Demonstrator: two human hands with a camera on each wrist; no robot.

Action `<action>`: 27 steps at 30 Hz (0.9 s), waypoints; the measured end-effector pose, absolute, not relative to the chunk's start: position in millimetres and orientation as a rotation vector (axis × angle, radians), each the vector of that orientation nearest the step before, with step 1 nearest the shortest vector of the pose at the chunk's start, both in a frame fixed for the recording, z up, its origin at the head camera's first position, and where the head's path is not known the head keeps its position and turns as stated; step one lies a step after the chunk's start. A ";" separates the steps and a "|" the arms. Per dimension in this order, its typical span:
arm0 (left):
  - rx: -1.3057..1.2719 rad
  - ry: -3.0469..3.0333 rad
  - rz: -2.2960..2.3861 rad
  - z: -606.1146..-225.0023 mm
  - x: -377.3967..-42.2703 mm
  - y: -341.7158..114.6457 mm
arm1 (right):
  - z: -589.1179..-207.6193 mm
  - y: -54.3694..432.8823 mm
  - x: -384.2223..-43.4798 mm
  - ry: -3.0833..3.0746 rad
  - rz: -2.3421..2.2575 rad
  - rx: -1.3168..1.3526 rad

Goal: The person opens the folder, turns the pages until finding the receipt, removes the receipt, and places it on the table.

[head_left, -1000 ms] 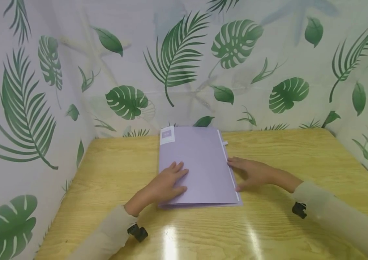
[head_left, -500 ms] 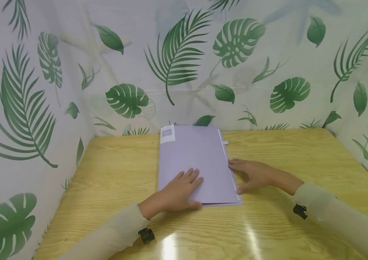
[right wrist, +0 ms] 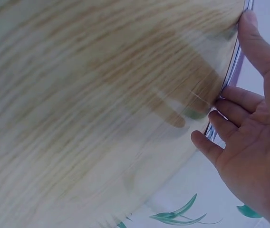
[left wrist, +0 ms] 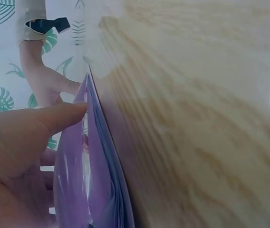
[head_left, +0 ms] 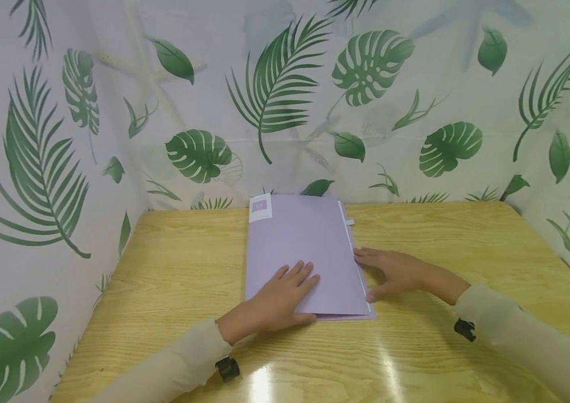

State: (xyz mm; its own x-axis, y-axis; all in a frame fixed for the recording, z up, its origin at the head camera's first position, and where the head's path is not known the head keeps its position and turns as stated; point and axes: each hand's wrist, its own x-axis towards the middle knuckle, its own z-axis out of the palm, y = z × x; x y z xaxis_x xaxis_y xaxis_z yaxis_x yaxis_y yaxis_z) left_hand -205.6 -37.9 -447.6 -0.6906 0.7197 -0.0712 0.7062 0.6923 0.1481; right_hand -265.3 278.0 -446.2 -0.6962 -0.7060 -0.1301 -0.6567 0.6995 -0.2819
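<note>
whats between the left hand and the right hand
Part of the purple folder: its cover stretches from the left hand, resting on it, to the right hand at its side edge. The head view shows this.

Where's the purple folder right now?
In the head view's lower middle, the folder lies on the table, left hand on it, right hand at its right edge.

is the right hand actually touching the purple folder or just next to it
Touching. The right wrist view shows it: the right hand has its fingertips up against the side edge of the purple folder.
</note>
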 end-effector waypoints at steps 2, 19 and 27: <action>1.195 2.779 0.206 -445.8 -204.9 -37.8 | -447.1 278.0 -265.7 2.674 -0.331 -1.097; 1.599 3.003 0.667 -421.6 -197.6 -33.1 | -446.6 278.0 -271.3 2.649 -0.445 -1.177; 1.721 3.159 0.922 -389.9 -194.0 -35.7 | -443.8 278.2 -265.0 2.646 -0.407 -1.058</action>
State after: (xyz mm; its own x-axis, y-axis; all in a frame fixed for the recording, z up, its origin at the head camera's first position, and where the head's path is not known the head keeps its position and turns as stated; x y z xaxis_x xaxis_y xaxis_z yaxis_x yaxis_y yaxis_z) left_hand -194.0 -35.7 -389.9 -0.4455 0.5915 0.6721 0.8601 0.4910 0.1380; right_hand -265.0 278.2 -443.8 -0.7001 -0.7008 -0.1369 -0.6273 0.6952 -0.3510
